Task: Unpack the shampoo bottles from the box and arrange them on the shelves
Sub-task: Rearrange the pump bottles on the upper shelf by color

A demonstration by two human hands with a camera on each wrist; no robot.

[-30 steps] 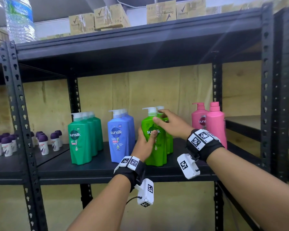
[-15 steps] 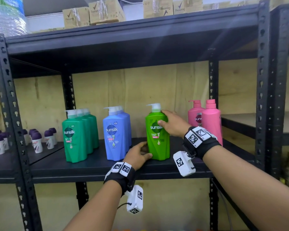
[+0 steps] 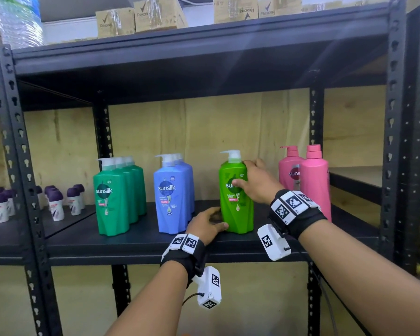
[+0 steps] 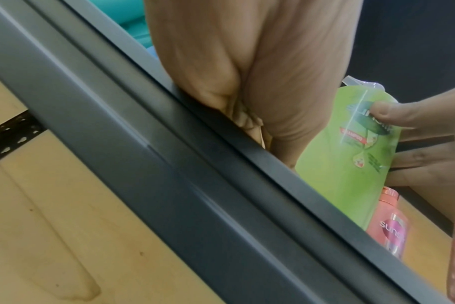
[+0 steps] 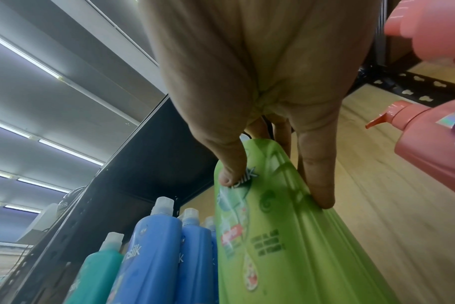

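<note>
A light green shampoo bottle (image 3: 238,207) (image 5: 268,236) (image 4: 346,164) stands upright on the black middle shelf (image 3: 136,241), between the blue and pink rows. My right hand (image 3: 244,173) (image 5: 273,181) grips its upper body, thumb on the front label and fingers round the back. My left hand (image 3: 220,220) (image 4: 247,102) lies on the shelf at the bottle's foot, with the thumb on the front of the base and the fingers curled at its left side. Whether another green bottle stands behind it is hidden.
A row of dark green bottles (image 3: 112,197) and a row of blue bottles (image 3: 171,192) stand to the left, two pink bottles (image 3: 313,180) close on the right. Small purple-capped roll-ons (image 3: 56,202) fill the left bay. Cardboard boxes (image 3: 141,18) sit on top. A black upright (image 3: 395,141) bounds the bay.
My left hand has slid down from the bottle's body to its base. The green bottle now stands squared up on the shelf, and my right thumb has come round onto the label.
</note>
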